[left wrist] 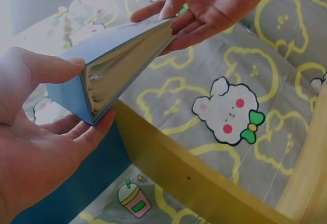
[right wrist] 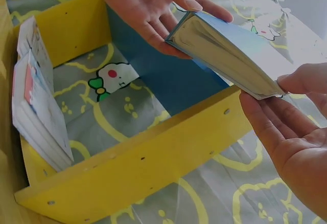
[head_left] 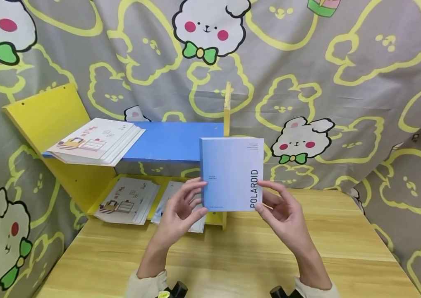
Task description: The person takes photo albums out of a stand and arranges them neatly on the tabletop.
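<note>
A photo album (head_left: pixel 230 165) with a cover fading from blue to lilac and "POLAROID" printed up its right side is held up in front of the shelf. My left hand (head_left: pixel 178 213) pinches its left, spine edge between thumb and fingers. On the opposite edge, the right hand (head_left: pixel 285 213) grips the lower corner area the same way. Seen from below in the left wrist view, the album (left wrist: pixel 122 63) shows its page edges between the covers. The right wrist view has the album (right wrist: pixel 230 50) too, thumbs on one cover and fingers under the other.
Behind the album stands a yellow and blue shelf (head_left: pixel 173 138). White picture books (head_left: pixel 95 140) lie stacked on its upper board at left. Below are another stack (head_left: pixel 128 200) and more books (head_left: pixel 199 225), partly behind the left hand. A wooden table (head_left: pixel 240 260) supports it; patterned cloth (head_left: pixel 374 95) hangs around.
</note>
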Motion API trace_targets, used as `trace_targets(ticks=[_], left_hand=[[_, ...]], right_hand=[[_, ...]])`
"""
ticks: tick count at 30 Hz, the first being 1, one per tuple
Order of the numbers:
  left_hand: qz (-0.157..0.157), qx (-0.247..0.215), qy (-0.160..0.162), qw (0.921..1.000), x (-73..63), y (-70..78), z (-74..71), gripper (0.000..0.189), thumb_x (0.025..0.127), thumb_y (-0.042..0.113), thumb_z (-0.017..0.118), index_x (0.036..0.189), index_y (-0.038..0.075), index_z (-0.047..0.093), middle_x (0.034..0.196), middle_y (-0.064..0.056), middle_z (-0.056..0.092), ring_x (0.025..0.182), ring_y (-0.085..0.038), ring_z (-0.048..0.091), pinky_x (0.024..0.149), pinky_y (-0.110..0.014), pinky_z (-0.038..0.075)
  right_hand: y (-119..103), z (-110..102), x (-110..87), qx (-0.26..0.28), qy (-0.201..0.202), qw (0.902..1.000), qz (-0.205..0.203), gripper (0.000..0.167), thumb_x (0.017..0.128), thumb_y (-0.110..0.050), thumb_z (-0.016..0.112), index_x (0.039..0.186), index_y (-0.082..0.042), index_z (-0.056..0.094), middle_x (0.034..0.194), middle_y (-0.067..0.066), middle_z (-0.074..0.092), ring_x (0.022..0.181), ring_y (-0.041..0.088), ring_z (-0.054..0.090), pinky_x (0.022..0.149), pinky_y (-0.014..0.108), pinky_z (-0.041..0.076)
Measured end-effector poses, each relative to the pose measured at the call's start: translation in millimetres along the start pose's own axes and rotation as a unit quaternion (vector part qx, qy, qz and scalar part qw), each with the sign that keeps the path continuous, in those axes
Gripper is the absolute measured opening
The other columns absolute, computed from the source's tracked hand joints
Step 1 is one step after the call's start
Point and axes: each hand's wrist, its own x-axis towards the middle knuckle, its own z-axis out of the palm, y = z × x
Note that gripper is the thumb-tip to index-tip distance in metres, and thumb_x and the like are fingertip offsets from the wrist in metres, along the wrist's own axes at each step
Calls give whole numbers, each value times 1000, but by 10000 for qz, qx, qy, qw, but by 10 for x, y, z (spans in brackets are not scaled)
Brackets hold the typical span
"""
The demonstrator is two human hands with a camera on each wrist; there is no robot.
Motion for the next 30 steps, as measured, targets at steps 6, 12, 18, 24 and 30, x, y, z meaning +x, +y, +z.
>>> trace_targets(ticks=[6, 12, 18, 24, 30], left_hand=[[32, -85, -37, 10000, 23, -35, 77, 50, 97, -10, 62, 143, -9, 45, 157, -21, 31, 136, -28, 47, 108, -33, 47], [35, -130, -62, 9999, 66, -84, 182, 50, 97, -12, 61, 144, -8, 46, 158, -20, 30, 135, -30, 46, 108, -33, 47], [75, 7, -74, 9999, 98, -124, 274, 51, 95, -13, 61, 144, -7, 47, 158, -21, 31, 140, -31, 43, 110, -34, 45], [164, 50, -126, 9998, 139, -142, 342, 51, 96, -13, 61, 144, -5, 48, 158, -20, 32, 140, -32, 43, 108, -38, 47], [282, 85, -162, 9994, 188, -153, 404, 51, 95, -13, 62, 143, -4, 49, 157, -21, 33, 142, -33, 40, 107, -38, 47]], right_hand=[[-24, -82, -43, -21, -21, 10000, -14, 54, 92, 21, 58, 143, 7, 47, 139, 18, 62, 121, 30, 65, 96, 37, 57], [-56, -185, -90, -101, 31, 9999, -65, 54, 92, 22, 57, 143, 9, 45, 139, 17, 62, 122, 28, 65, 95, 35, 57], [-83, -271, -138, -217, 127, 9997, 22, 54, 93, 22, 57, 144, 9, 44, 139, 12, 63, 122, 26, 65, 93, 33, 58], [-104, -339, -168, -55, 133, 9997, -181, 53, 93, 22, 56, 143, 12, 43, 139, 16, 63, 123, 26, 65, 95, 31, 57], [-132, -404, -159, 194, 52, 9987, -468, 57, 89, 31, 50, 142, 16, 41, 138, 21, 62, 123, 28, 64, 95, 31, 57]])
